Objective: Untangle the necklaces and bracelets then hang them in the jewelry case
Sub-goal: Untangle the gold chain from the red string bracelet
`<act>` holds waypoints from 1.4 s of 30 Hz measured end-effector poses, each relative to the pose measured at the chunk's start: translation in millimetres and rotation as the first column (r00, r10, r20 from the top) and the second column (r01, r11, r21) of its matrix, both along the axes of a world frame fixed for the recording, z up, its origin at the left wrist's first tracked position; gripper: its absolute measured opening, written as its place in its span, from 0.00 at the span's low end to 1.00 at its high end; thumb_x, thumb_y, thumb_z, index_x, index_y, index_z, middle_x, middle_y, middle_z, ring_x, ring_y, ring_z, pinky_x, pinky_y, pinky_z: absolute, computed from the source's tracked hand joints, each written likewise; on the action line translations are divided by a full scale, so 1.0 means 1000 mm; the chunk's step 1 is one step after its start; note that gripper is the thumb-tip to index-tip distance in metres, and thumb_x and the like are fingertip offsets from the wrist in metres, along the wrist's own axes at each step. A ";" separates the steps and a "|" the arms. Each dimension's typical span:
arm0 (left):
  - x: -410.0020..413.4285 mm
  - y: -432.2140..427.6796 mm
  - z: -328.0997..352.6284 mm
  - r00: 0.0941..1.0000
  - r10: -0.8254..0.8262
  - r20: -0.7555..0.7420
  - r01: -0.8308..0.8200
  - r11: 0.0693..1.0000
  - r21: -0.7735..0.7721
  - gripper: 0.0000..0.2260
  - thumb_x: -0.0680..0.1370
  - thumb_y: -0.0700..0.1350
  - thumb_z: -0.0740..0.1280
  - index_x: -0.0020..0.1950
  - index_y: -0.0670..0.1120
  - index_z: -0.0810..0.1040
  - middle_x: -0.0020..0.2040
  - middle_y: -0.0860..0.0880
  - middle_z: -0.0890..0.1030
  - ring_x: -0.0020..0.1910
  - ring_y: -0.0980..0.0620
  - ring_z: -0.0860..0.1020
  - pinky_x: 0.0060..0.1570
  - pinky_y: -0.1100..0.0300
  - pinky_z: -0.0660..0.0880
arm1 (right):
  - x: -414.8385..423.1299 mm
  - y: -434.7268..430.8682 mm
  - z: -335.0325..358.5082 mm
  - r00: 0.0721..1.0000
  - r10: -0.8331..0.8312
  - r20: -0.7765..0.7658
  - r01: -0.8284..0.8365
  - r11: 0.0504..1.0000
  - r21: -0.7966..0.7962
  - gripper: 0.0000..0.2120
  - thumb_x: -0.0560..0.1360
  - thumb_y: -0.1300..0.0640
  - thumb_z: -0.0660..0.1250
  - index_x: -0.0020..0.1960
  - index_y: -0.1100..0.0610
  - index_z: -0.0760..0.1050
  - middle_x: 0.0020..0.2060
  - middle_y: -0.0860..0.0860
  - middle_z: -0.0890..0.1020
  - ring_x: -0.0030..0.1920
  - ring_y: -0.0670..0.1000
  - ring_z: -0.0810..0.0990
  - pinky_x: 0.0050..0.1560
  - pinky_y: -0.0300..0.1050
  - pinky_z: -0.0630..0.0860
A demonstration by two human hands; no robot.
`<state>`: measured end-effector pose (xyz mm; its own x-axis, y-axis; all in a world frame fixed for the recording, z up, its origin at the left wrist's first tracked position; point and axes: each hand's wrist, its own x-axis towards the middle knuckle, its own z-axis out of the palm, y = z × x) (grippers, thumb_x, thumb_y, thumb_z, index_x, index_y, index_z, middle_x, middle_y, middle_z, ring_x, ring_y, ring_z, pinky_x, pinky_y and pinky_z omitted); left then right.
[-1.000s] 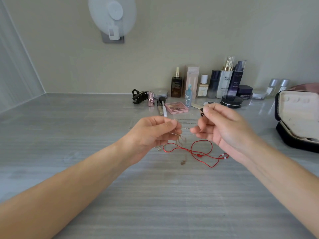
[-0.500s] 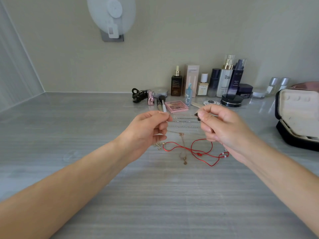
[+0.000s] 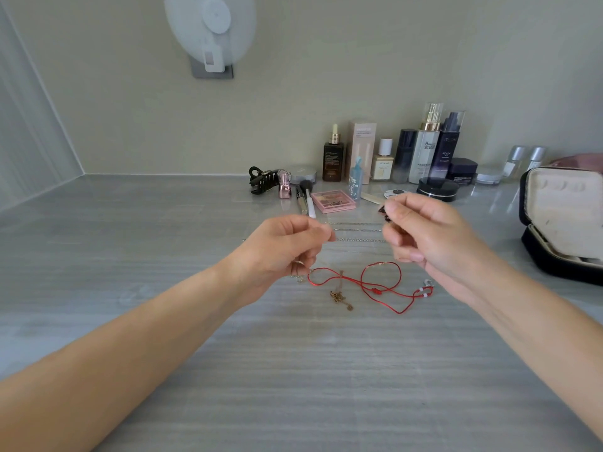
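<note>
Three thin silver chains (image 3: 357, 230) show as straight lines between my hands; can't tell if they are pulled taut in my fingers or lying in rows on the table (image 3: 293, 370) behind them. My right hand (image 3: 434, 236) is raised, with thumb and forefinger pinching a small dark red bead piece (image 3: 383, 213). My left hand (image 3: 284, 252) is raised too, fingers curled and thumb meeting forefinger. Whatever it grips is too fine to make out, so I can't tell if it holds anything. Below the hands a red cord (image 3: 378, 282) lies looped on the table, and a gold chain (image 3: 339, 295) sits bunched in a small clump that crosses the cord, so those two look not yet separated. A small silver ring (image 3: 428, 282) lies at the cord's right end. The jewelry case (image 3: 561, 210) stands open, well apart at the right edge. Its pale lid is blurred and I see nothing hanging on it. My judgement: early to middle of the untangling, with no hanging done. Left to do: free the cord and gold chain, then carry every piece to the case. Bottles (image 3: 424, 151), a hair clip (image 3: 262, 179) and a pink palette (image 3: 332, 201) line the back wall, out of the way.
</note>
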<state>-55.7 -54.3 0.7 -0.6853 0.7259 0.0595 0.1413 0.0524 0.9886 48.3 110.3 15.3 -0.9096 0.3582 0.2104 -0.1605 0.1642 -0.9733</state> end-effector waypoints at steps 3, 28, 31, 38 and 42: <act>0.003 0.000 -0.004 0.983 -0.066 -0.174 0.034 0.983 -0.182 0.04 0.72 0.42 0.71 0.45 0.48 0.80 0.27 0.53 0.71 0.26 0.59 0.68 0.28 0.69 0.66 | 0.000 -0.001 0.002 0.999 0.032 -0.020 -0.034 0.996 -0.088 0.09 0.79 0.57 0.57 0.41 0.56 0.70 0.24 0.49 0.76 0.19 0.44 0.61 0.32 0.43 0.58; 0.010 0.001 -0.004 0.985 -0.098 -0.139 0.065 0.972 -0.225 0.05 0.69 0.40 0.73 0.39 0.50 0.81 0.32 0.53 0.78 0.31 0.61 0.74 0.30 0.68 0.67 | 0.011 0.008 0.020 0.994 -0.033 -0.108 0.010 0.978 -0.208 0.15 0.79 0.56 0.55 0.34 0.52 0.63 0.50 0.53 0.84 0.17 0.45 0.58 0.24 0.36 0.63; 0.011 0.001 -0.007 0.973 -0.175 -0.149 0.135 0.960 -0.243 0.08 0.70 0.39 0.72 0.43 0.52 0.81 0.34 0.51 0.74 0.34 0.56 0.72 0.33 0.65 0.66 | 0.012 0.005 0.019 0.996 0.011 -0.083 -0.025 0.984 -0.178 0.15 0.79 0.57 0.54 0.34 0.53 0.62 0.51 0.52 0.84 0.16 0.44 0.56 0.23 0.37 0.60; 0.012 0.002 -0.007 0.970 -0.243 -0.024 0.239 0.963 -0.123 0.13 0.68 0.37 0.67 0.43 0.55 0.83 0.32 0.56 0.72 0.32 0.59 0.70 0.34 0.66 0.66 | 0.010 -0.001 0.017 0.994 0.073 -0.079 -0.086 0.981 -0.175 0.12 0.79 0.57 0.54 0.37 0.54 0.65 0.54 0.51 0.83 0.16 0.43 0.56 0.23 0.36 0.61; 0.006 0.001 -0.002 0.937 -0.237 0.256 0.223 0.971 0.082 0.05 0.68 0.44 0.66 0.34 0.52 0.80 0.39 0.55 0.80 0.39 0.57 0.75 0.38 0.62 0.67 | 0.010 0.000 0.015 0.996 0.063 -0.055 -0.072 0.984 -0.162 0.13 0.80 0.57 0.53 0.37 0.55 0.64 0.53 0.52 0.83 0.16 0.43 0.55 0.23 0.38 0.58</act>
<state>-49.2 -52.9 -1.1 -0.4960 0.8663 -0.0589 -0.1208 -0.0017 0.9927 58.0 110.5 30.8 -0.9227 0.3297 0.1998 -0.2149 -0.0094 -0.9766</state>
